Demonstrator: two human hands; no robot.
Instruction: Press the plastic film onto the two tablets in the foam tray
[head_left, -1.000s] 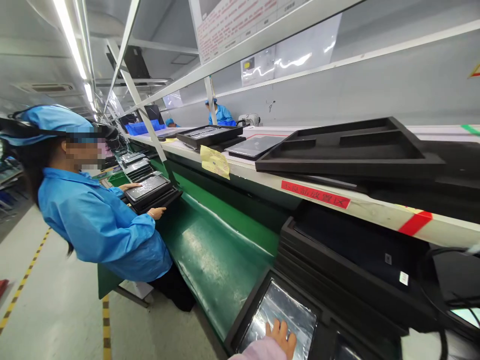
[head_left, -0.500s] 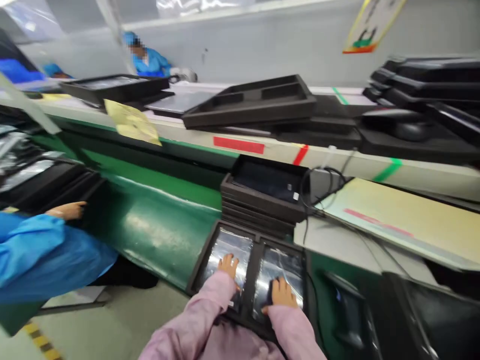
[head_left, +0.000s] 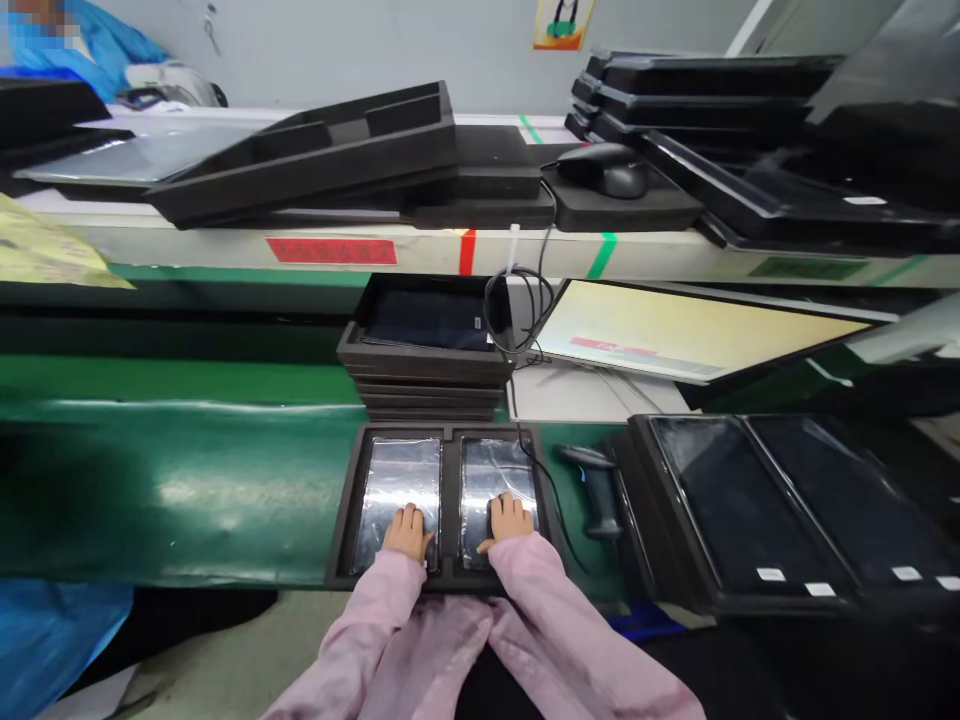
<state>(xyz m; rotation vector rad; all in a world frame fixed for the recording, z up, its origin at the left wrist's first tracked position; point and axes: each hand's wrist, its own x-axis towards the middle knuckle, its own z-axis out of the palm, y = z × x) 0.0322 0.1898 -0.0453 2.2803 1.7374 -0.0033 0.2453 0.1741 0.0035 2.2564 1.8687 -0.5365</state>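
A black foam tray (head_left: pixel 450 500) lies at the front edge of the green bench in front of me. Its two compartments each hold a flat glossy panel in clear film, a left panel (head_left: pixel 401 465) and a right panel (head_left: pixel 487 465). My left hand (head_left: pixel 407 532) rests on the lower part of the left panel, fingers pointing away and thumb out to the side. On the right panel lies my right hand (head_left: pixel 510 518), thumb apart from the fingers. A small dark patch shows beside its fingers; whether it is a shadow or an object is unclear.
Behind the tray stands a stack of foam trays (head_left: pixel 427 370). To the right are a barcode scanner (head_left: pixel 596 490), a tray of dark panels (head_left: pixel 735 500) and a tilted monitor (head_left: pixel 697 325). A cable (head_left: pixel 551 480) crosses the tray's right side. A mouse (head_left: pixel 607 170) sits on the shelf.
My view has turned to the right, bringing the scanner and right-hand panels into clearer sight. The co-worker's hand at the left has left the view. My hands stay on the two panels.
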